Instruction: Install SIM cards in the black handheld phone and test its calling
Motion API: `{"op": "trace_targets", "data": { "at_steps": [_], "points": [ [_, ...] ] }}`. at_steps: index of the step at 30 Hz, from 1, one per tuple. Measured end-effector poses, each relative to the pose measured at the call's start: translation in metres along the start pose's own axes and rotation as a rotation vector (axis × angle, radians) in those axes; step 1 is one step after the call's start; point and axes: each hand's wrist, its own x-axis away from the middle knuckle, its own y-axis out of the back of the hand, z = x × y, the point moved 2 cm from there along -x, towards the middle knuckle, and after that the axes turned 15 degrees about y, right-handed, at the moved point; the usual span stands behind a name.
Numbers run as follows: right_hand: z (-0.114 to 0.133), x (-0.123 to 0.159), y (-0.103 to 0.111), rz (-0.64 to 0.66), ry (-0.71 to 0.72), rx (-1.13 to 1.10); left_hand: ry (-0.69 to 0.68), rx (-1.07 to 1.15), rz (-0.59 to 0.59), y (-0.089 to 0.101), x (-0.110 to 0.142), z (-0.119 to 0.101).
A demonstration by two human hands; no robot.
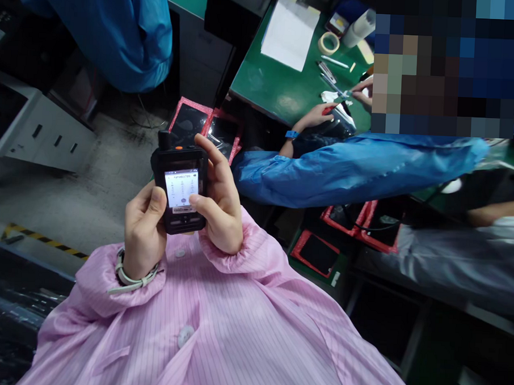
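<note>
A black handheld device (pixel 181 184) with a short antenna and a lit screen is held upright in front of my chest. My left hand (pixel 142 233) is wrapped round its left side, thumb resting near the screen's edge. My right hand (pixel 219 205) grips its right side, the index finger curled over the top and the thumb touching the lower screen. A white wrist strap (pixel 130 279) circles my left wrist. Both sleeves are pink striped fabric.
A co-worker in a blue sleeve (pixel 352 165) handles small parts on a green table (pixel 282 91) with a clipboard (pixel 290 32) and tape roll (pixel 329 43). Pink trays (pixel 192 121) with dark devices lie below. A grey cabinet (pixel 38 129) stands at left.
</note>
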Motion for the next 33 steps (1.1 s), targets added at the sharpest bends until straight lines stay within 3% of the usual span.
{"op": "trace_targets", "data": {
  "at_steps": [7, 13, 21, 26, 33],
  "points": [
    [0.0016, -0.0013, -0.0046, -0.003, 0.093, 0.123, -0.006, 0.033, -0.01, -0.0017, -0.0019, -0.0007],
    [-0.0057, -0.001, -0.0008, 0.116, 0.122, 0.08, -0.012, 0.054, 0.016, 0.0021, -0.0035, 0.0031],
    [-0.0016, -0.0009, -0.0037, 0.072, 0.132, 0.223, -0.023, 0.064, 0.008, -0.0016, -0.004, 0.0019],
    [-0.0025, 0.0004, -0.0017, 0.132, 0.161, 0.091, -0.018, 0.045, 0.01, -0.0004, -0.0044, 0.0031],
    [-0.0026, 0.0001, 0.0024, 0.146, 0.147, 0.082, -0.008, 0.039, 0.039, 0.0003, -0.004, 0.0033]
  ]
}}
